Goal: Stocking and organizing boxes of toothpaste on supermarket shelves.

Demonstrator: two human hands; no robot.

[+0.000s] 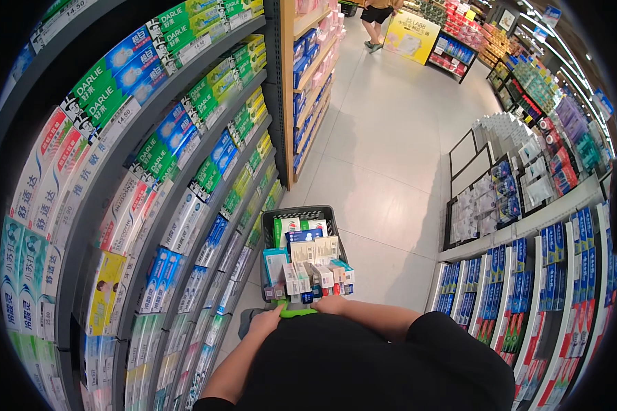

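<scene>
A dark plastic shopping basket (pixel 338 226) stands in front of me, heaped with boxed goods. Its green handle (pixel 292 312) is close to my body. My left hand (pixel 265 319) is closed around the handle's left end. My right hand (pixel 332 304) grips the handle at its right side, just below the boxes, with its fingers partly hidden. Among the contents are a teal and white box (pixel 276 267), a blue pack (pixel 304 235), several white cartons (pixel 322 276) and green-and-white packs (pixel 287 224) at the far end.
Toothpaste shelves (pixel 185 149) run close along my left, ending at a wooden-sided shelf unit (pixel 288 103). On the right stand display shelves of blue boxes (pixel 519 277). A tiled aisle floor (pixel 375 190) leads ahead to a person (pixel 377 18) beside a yellow promotional stand (pixel 410 37).
</scene>
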